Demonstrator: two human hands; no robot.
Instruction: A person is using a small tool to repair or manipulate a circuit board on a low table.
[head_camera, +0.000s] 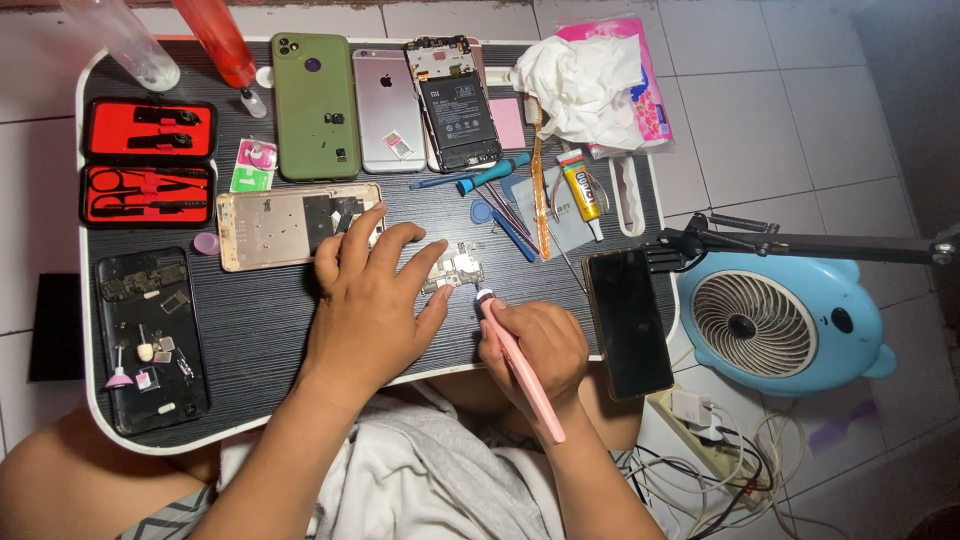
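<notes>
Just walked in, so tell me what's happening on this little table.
A person sits at a dark wood-grain lap table strewn with opened phones and tools. The left hand presses down on a small phone circuit board, fingers spread over it. The right hand holds a slim pink pen-shaped tool, its tip at the board's edge. A gold phone frame lies beside the left hand; a black-screened phone lies right of the right hand.
</notes>
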